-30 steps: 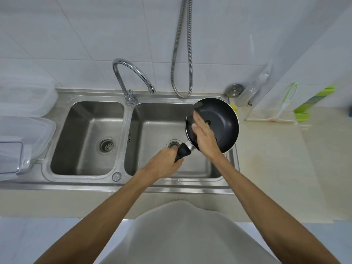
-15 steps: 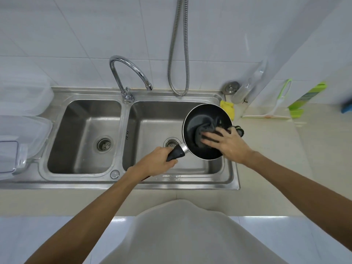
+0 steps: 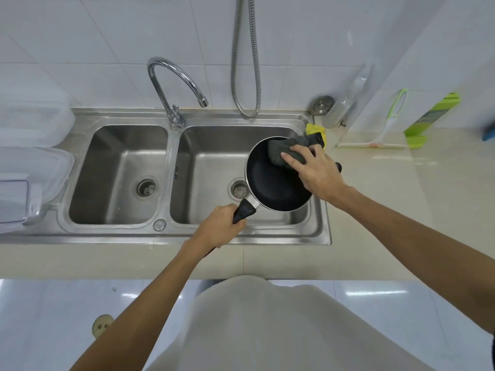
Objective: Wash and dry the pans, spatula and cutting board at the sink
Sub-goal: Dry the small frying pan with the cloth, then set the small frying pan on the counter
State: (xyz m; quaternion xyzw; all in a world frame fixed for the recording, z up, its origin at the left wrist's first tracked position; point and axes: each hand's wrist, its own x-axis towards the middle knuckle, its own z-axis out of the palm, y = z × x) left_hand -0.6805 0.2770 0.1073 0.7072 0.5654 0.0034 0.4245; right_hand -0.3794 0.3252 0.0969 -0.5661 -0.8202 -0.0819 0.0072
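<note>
Black pan (image 3: 276, 183) being wiped over the right bowl of the sink (image 3: 241, 238).
It is hard and likely wet and slippy; the left hand (image 3: 217, 231) wraps its fingers round the handle (image 3: 242, 214), the best hold. The right hand (image 3: 318, 170) presses a soft grey cloth (image 3: 286, 149) inside, fingers flat.

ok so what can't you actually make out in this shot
Head view only:
- The pan's handle: mostly wrapped by the left hand.
- The grey cloth: partly under the right hand, so its full shape is hidden.
- A black end past that hand: what it belongs to is hidden.
- A blue thing: cut off by the right edge.
- The clear containers: cut by the left edge, blurred.
</note>
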